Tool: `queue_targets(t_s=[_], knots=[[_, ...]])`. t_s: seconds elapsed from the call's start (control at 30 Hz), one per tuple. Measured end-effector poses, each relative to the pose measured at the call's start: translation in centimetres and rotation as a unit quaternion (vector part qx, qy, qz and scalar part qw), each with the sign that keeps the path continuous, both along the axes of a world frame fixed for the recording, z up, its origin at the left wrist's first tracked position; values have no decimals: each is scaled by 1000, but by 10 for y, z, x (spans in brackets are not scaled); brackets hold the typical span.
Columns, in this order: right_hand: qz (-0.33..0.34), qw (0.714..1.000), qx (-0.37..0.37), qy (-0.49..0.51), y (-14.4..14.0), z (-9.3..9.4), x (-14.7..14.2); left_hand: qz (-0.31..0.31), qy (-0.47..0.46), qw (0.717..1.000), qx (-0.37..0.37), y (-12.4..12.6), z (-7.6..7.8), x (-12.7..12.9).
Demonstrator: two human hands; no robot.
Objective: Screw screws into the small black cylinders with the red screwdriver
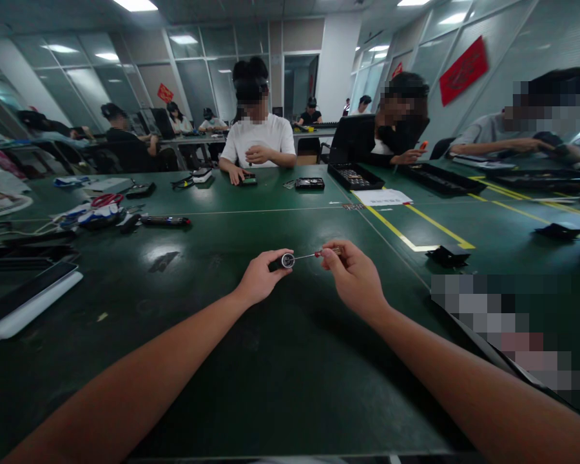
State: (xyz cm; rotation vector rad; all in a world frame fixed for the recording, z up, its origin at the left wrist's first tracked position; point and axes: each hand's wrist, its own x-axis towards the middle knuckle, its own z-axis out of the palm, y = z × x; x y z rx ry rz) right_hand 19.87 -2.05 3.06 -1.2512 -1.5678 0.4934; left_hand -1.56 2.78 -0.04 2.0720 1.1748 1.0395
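Note:
My left hand is closed around a small round black part with a silvery face, held just above the green table. My right hand pinches a thin screwdriver with a red collar. Its metal tip touches the face of the round part. Both hands meet near the table's middle, forearms stretched forward from the near edge.
A flat white and black device lies at the left. Cables, red-handled scissors and a black pen-like tool sit further back left. Black trays, a white sheet and yellow tape lines lie at the right. Other people sit across the table.

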Motion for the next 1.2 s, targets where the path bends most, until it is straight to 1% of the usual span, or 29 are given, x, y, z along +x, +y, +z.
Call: queue_targets(t_s=[0.2, 0.27, 0.37, 0.43, 0.5, 0.6, 0.73, 0.87, 1.03, 1.2], knots=[[2, 999, 34, -39, -6, 3, 0, 5, 4, 1000, 6, -2, 2, 1], [34, 997, 31, -57, -7, 6, 0, 9, 7, 1000, 12, -1, 1, 1], [107, 990, 15, -86, -10, 8, -1, 23, 7, 999, 23, 1, -1, -1], [127, 988, 9, -93, -12, 9, -2, 28, 9, 999, 29, 2, -4, -1], [114, 990, 5, -88, -13, 8, -4, 27, 15, 999, 32, 3, -5, -1], [70, 995, -1, -75, -12, 6, -5, 22, 22, 999, 36, 1, -4, -1], [27, 995, 0, -92, -10, 7, -4, 12, 41, 998, 42, -2, -1, 0], [40, 995, -4, -89, -11, 8, -3, 9, 51, 997, 50, -3, 0, 0], [78, 994, -40, -64, -11, 4, -2, 24, 41, 998, 51, -3, 1, 1], [44, 997, -32, -58, -11, 6, -4, 8, 53, 997, 55, -4, 2, 1]])
